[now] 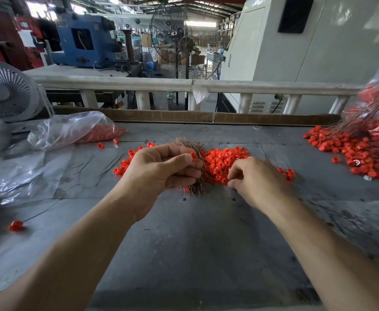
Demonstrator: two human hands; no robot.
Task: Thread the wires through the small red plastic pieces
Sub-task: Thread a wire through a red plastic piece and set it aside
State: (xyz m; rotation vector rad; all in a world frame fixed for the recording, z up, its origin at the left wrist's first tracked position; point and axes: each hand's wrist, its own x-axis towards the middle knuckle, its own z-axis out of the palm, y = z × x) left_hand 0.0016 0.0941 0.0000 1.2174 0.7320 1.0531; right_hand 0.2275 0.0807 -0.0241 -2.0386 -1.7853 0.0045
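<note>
My left hand (pixel 161 169) grips a thick bundle of thin brown wires (pixel 195 173) and pinches one small red plastic piece (pixel 193 156) between thumb and forefinger at the top. A loose pile of red plastic pieces (pixel 222 162) lies on the grey table (pixel 195 243) just behind both hands. My right hand (pixel 255 178) hovers over the pile's right side with curled fingers, thumb and forefinger close together near the pieces; whether it holds a wire or a piece is too small to tell.
A heap of red pieces with wires through them (pixel 359 149) lies at the right by a plastic bag. A clear bag of red pieces (pixel 76 129) sits at the left, a white fan (pixel 6 90) behind it. One threaded piece (pixel 16 226) lies at the left.
</note>
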